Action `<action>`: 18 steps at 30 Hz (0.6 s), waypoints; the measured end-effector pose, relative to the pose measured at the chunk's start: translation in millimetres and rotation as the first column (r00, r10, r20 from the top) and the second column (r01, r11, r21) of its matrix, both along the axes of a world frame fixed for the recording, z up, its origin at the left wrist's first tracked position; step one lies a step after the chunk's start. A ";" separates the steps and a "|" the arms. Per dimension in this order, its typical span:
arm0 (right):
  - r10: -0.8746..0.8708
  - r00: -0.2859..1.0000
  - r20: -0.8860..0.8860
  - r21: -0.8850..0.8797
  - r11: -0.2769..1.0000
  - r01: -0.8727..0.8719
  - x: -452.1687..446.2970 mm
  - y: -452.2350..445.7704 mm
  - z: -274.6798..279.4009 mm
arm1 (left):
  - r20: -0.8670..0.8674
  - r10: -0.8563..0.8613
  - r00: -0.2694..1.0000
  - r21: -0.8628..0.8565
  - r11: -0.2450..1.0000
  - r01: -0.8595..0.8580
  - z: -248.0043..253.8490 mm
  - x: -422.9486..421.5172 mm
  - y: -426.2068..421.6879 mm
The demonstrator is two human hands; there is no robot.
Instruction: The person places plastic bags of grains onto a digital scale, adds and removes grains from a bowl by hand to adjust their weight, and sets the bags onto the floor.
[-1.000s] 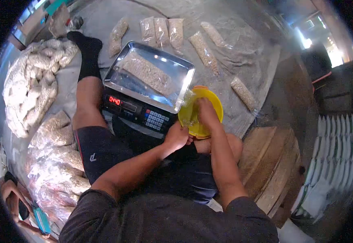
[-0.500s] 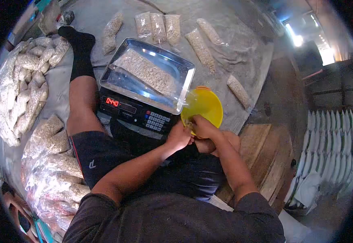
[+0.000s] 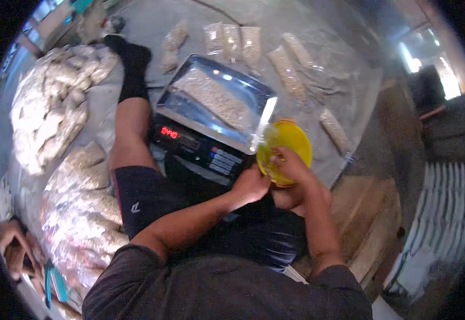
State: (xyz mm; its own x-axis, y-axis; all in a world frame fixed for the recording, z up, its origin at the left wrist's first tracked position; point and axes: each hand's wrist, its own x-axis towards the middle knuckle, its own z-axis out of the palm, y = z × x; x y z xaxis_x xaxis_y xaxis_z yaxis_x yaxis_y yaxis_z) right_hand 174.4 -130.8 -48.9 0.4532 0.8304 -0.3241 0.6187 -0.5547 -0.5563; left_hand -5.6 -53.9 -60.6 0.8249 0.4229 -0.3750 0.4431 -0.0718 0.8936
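Note:
My left hand (image 3: 251, 185) is closed, with its fingers curled beside the near-left rim of a yellow bowl (image 3: 300, 140). Whatever those fingers hold is hidden. Inside the bowl's opening is my right hand (image 3: 292, 164), thumb and fingers drawn together in a pinch; blur keeps me from seeing what is between them. To the left stands a digital scale (image 3: 190, 140) with red digits and a shiny metal tray (image 3: 265, 116). A clear bag of pale pieces (image 3: 214, 97) lies slantwise on that tray.
Several filled bags (image 3: 251, 45) lie on the grey sheet (image 3: 344, 74) beyond the scale. A large heap of filled bags (image 3: 56, 106) and a big plastic sack (image 3: 85, 213) are at the left. Wooden boards (image 3: 368, 208) lie right; stacked white items (image 3: 438, 208) stand farther off.
The whole view has shifted, so things appear farther right. My right hand has moved away from my left and farther into the bowl. The bag on the scale stays put.

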 end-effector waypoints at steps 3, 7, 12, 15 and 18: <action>0.018 0.995 -0.100 0.021 1.000 -0.015 26.2 4.6 50.0 | 0.018 -0.107 0.994 0.403 0.911 0.091 49.1 -28.8 19.8; -0.311 0.869 -0.385 0.314 0.841 0.440 84.4 7.4 40.4 | 0.136 -0.107 0.985 0.738 0.674 -0.029 92.8 -11.8 64.0; -0.496 0.769 -0.404 0.528 0.560 0.639 116.9 19.6 0.5 | 0.081 -0.204 0.975 0.968 0.249 -0.029 78.5 24.6 100.2; -0.418 0.786 -0.456 0.541 0.571 0.617 127.7 -1.6 3.6 | 0.006 -0.307 0.952 0.956 0.282 0.085 73.3 34.3 114.5; -0.508 0.705 -0.495 0.456 0.539 0.708 144.8 -19.7 -2.0 | 0.069 -0.370 0.926 0.933 0.353 0.071 68.2 33.7 121.1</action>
